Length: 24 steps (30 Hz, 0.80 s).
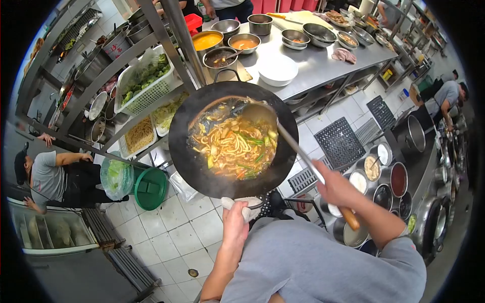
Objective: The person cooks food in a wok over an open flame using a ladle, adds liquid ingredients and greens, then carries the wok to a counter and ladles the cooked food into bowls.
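Note:
A black wok point(184, 151) hangs in front of me over the tiled floor, its far edge near the steel counter. My left hand point(235, 220) is closed around the wok's near handle through a whitish cloth point(251, 212). Inside the wok lie thick noodles point(237, 144) in brown sauce with green and orange vegetable pieces, and faint steam rises. My right hand point(332, 188) grips the long shaft of a ladle point(260, 113) near its wooden end. The ladle's bowl rests at the wok's far right side, among the food.
On the steel counter point(323, 68) stand a white bowl point(277, 69), a pot of orange liquid point(207, 40) and several metal bowls. Left are a broccoli basket point(146, 86) and a green bin point(150, 188). Seasoning pots point(399, 179) stand right. Co-workers point(53, 171) stand at both sides.

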Each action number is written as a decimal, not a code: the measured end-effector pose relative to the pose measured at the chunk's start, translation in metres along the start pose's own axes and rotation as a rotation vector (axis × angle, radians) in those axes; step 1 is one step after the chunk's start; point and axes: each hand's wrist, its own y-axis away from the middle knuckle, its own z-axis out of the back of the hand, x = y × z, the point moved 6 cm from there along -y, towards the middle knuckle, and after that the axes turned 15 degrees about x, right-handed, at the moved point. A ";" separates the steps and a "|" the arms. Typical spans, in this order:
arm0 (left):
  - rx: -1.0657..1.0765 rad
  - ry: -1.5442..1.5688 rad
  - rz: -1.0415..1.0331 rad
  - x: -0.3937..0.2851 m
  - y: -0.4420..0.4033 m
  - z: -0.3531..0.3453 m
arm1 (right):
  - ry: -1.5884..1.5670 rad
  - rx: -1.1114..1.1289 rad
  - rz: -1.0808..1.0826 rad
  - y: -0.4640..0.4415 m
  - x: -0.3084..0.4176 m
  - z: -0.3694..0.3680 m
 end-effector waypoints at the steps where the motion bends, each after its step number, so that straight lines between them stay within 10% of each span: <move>1: 0.002 -0.008 -0.004 0.000 -0.001 0.000 | -0.042 0.008 0.075 0.008 0.001 -0.015; 19: 0.005 -0.035 -0.031 -0.010 0.003 -0.002 | 0.039 -0.056 0.104 -0.046 -0.007 -0.010; 24: 0.028 -0.075 -0.038 -0.011 0.002 -0.012 | -1.124 0.510 0.006 -0.021 0.033 -0.042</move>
